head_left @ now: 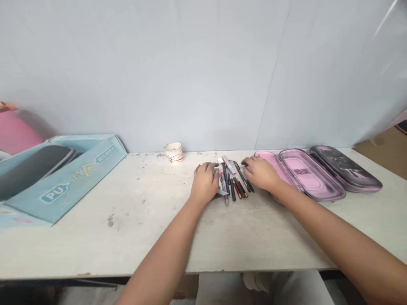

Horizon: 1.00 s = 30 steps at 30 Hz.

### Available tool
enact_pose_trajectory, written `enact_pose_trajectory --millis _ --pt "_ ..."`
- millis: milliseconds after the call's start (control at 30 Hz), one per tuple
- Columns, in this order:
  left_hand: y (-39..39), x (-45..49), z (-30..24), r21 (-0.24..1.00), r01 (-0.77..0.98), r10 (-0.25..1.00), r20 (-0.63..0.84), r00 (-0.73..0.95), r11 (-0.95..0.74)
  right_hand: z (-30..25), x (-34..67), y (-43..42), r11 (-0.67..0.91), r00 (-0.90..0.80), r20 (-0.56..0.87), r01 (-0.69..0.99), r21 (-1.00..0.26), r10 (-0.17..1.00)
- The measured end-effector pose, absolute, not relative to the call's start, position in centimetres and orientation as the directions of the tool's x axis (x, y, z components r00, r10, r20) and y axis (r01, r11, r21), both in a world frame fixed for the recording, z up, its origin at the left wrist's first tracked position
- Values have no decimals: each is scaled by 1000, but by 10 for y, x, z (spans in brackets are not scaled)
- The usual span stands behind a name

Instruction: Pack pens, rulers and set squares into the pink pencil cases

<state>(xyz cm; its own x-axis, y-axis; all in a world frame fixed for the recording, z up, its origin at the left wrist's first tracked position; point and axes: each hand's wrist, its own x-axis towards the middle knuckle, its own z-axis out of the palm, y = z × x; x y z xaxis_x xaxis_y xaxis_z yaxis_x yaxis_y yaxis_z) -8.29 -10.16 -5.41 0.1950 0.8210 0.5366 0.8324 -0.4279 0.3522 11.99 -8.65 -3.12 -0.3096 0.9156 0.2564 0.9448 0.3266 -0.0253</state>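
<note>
A loose bunch of pens and markers lies on the counter — light, stiff, slim barrels likely to roll, best pinched mid-barrel. The left hand sits half-curled at the bunch's left edge, the right hand at its right — whether either grips, one cannot tell; an open pink pencil case lies just beside

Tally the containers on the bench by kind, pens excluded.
Open pink-and-black zip pencil case: 1
Small white printed paper cup: 1
Light-blue cardboard box: 1
Total: 3
</note>
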Motion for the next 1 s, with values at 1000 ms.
enact_pose_trajectory --millis 1000 --pt "-124 -61 -46 963 -214 972 196 127 -166 -50 88 -133 804 -516 735 591 -66 440"
